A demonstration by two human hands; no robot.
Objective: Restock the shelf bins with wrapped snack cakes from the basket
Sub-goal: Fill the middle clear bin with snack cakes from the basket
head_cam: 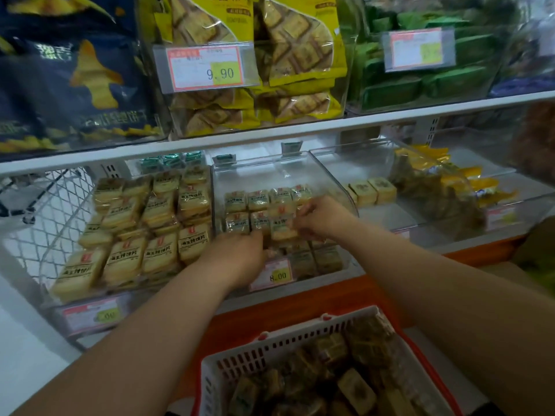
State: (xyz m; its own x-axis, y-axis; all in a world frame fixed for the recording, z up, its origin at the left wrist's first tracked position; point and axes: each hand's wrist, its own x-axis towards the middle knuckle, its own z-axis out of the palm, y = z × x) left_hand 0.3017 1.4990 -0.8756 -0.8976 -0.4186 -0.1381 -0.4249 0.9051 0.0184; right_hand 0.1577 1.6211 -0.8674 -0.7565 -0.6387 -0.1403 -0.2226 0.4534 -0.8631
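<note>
You face a shop shelving unit: a white upper shelf board [270,136] crosses the view, with an orange base panel [300,298] below. At far left sits a white wire mesh rack [45,223]; the lighting is dim and even.

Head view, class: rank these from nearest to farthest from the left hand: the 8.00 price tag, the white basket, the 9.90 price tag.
1. 8.00 price tag, just right of the left hand.
2. White basket, below, nearest the camera.
3. 9.90 price tag, on the upper shelf.

Left hand [240,253] fingers are hidden behind the hand, among the cakes. Basket [270,349] is cut off by the bottom edge. Lower-left price tag [93,315] is blurred, first digit unreadable.
</note>
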